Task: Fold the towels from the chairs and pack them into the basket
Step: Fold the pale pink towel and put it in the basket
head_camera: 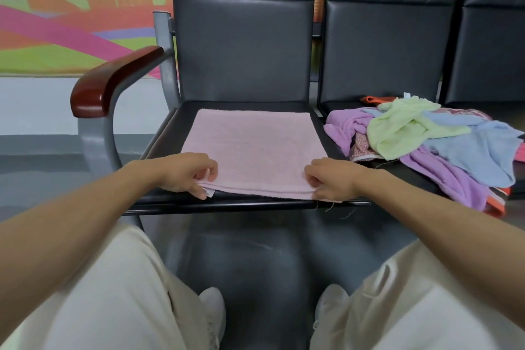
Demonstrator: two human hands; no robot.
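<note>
Facing a dark chair seat (173, 122), with a pink towel (252, 148) lying flat across the middle of it, folded double, two layers visible along the near edge. Far edge of the towel close to the backrest, near edge along the seat's front lip.

Pinching the near left corner of the towel with the left hand (187, 172): fingers (203, 189) curled and held close together, thumb on top of the cloth, fingertips at the layered hem just beside a small white tag (210, 193). Pinching the near right corner with the right hand (331, 179) in much the same way: fingers (312, 176) bent and bunched, not spread, closed on the edge of the cloth. Cannot tell how far the fingertips reach beneath the layers on either side.

To the right, on the neighbouring seat (397, 170), a loose heap of unfolded towels (426, 136) in purple, pale green, light blue and orange, apart from the right hand and drooping over that seat's near edge.

To the left, a reddish-brown armrest (113, 77) on a grey metal frame. Nearest, light trousers (99, 293) and white shoes (213, 310) above a dark floor (270, 258).
</note>
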